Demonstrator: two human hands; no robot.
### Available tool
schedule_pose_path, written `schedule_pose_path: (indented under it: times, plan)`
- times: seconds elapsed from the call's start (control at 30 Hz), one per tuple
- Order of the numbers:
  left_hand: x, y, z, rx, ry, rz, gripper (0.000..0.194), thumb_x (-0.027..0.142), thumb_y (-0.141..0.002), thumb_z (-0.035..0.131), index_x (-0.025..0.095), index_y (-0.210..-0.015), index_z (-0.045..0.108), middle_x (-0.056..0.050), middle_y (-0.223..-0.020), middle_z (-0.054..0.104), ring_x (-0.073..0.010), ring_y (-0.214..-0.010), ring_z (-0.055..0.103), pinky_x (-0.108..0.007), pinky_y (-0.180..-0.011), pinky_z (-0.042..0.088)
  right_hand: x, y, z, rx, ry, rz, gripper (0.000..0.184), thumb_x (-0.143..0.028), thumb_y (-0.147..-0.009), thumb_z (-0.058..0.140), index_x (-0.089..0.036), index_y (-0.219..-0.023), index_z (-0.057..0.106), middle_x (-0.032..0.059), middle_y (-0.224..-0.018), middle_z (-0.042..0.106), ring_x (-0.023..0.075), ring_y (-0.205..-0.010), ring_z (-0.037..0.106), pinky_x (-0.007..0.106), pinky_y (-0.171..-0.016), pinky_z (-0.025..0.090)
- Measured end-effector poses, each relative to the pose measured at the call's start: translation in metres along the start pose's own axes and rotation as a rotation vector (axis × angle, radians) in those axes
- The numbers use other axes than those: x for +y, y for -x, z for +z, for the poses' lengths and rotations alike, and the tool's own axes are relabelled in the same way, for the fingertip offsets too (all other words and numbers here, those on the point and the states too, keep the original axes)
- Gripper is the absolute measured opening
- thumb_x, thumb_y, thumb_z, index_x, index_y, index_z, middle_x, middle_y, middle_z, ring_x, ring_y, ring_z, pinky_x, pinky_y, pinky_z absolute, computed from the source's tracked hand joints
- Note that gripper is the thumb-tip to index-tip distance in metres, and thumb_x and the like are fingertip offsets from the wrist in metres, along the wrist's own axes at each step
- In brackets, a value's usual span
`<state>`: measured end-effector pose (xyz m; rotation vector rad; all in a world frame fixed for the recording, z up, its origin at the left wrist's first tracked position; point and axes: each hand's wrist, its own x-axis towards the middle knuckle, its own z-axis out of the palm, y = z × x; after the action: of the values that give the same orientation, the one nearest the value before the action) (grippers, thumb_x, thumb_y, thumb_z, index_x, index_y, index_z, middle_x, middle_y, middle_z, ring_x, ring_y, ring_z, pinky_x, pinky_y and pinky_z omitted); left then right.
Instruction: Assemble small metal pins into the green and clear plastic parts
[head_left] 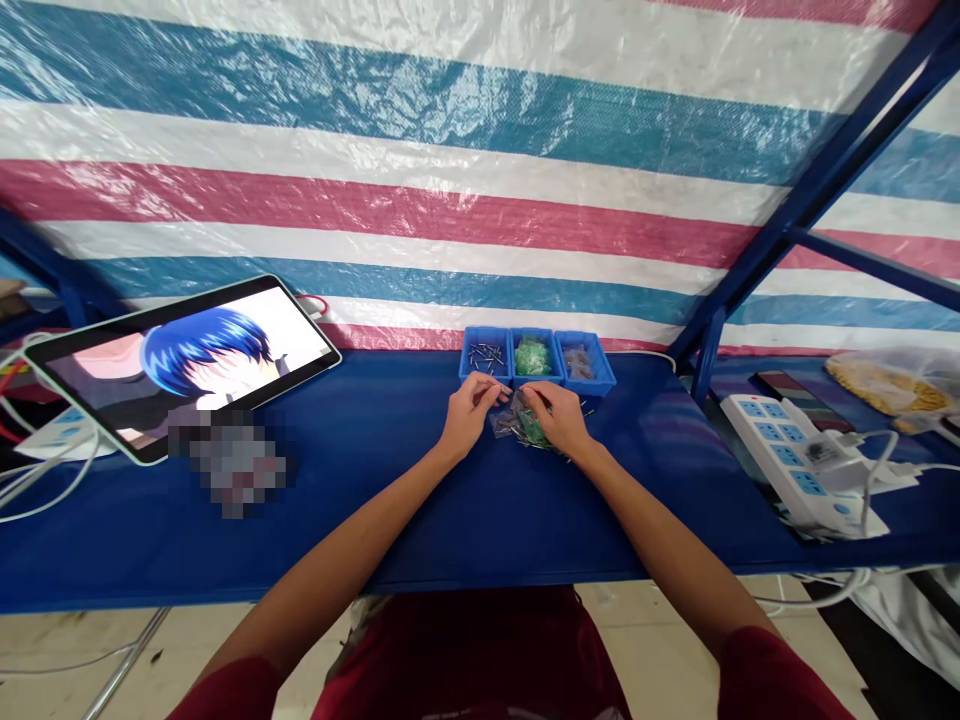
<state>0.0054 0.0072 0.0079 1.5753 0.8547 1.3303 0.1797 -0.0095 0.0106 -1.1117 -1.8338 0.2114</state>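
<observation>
Both my hands rest on the blue table (420, 500) just in front of three small blue bins. My left hand (470, 410) is closed in a pinch, its fingertips at a small clear bag (504, 421). My right hand (556, 415) is curled over a heap of small green parts (534, 430) and thin metal pins. The left bin (485, 358) holds dark metal pins, the middle bin (533, 357) green parts, the right bin (583, 362) brownish parts.
A tablet (184, 360) showing a cartoon leans at the left, with white cables beside it. A white power strip (799, 460) with plugs lies at the right, near a clear bag (892, 385). A striped tarp hangs behind; blue frame bars (810, 190) rise at the right.
</observation>
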Motion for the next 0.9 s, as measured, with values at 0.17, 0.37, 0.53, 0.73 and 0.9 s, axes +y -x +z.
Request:
schedule_pose_path:
  times: [0.17,0.37,0.53,0.73,0.9]
  plan:
    - [0.0039,0.0034,0.0001,-0.087,-0.295,0.035,0.033,0.044,-0.093,0.044,0.018,-0.101,0.061,-0.004,-0.083,0.065,-0.0143,-0.073,0.058,-0.026,-0.075,0.047,-0.0006,-0.0007,-0.0008,0.008,0.006,0.015,0.031,-0.037,-0.095,0.042,-0.019,-0.089,0.067,0.0085,-0.086,0.071,0.0201,-0.078,0.065,0.032,-0.074,0.051]
    - [0.0032,0.0036,-0.0004,-0.099,-0.406,0.156,0.031,0.041,-0.092,0.047,0.02,-0.099,0.069,-0.004,-0.085,0.065,-0.0163,-0.076,0.059,-0.027,-0.076,0.046,-0.0009,-0.0014,-0.0021,0.05,0.007,0.023,0.03,-0.037,-0.094,0.043,-0.02,-0.09,0.067,0.0081,-0.086,0.071,0.0203,-0.076,0.066,0.033,-0.074,0.051]
    - [-0.0014,0.0042,-0.0027,0.029,-0.342,0.072,0.026,0.04,-0.089,0.054,0.019,-0.101,0.064,0.004,-0.058,0.053,-0.0112,-0.053,0.05,-0.022,-0.059,0.041,-0.0004,0.0001,-0.0009,-0.034,-0.014,-0.008,0.027,-0.037,-0.093,0.046,-0.02,-0.094,0.066,0.007,-0.083,0.069,0.0175,-0.068,0.062,0.03,-0.067,0.051]
    - [0.0006,0.0054,-0.0012,0.026,-0.279,0.037,0.024,0.04,-0.085,0.06,0.019,-0.097,0.062,0.007,-0.052,0.051,-0.0086,-0.047,0.045,-0.02,-0.053,0.037,-0.0017,0.0024,0.001,-0.163,-0.061,-0.078,0.022,-0.035,-0.092,0.049,-0.02,-0.091,0.065,0.0051,-0.078,0.065,0.0157,-0.066,0.059,0.028,-0.063,0.048]
    - [0.0025,0.0065,-0.0009,0.031,-0.226,0.004,0.026,0.042,-0.084,0.06,0.019,-0.095,0.061,0.007,-0.05,0.052,-0.0078,-0.043,0.044,-0.02,-0.049,0.037,-0.0036,0.0013,-0.0001,-0.192,-0.074,-0.086,0.024,-0.037,-0.092,0.048,-0.02,-0.085,0.063,0.004,-0.075,0.063,0.0145,-0.061,0.055,0.027,-0.061,0.045]
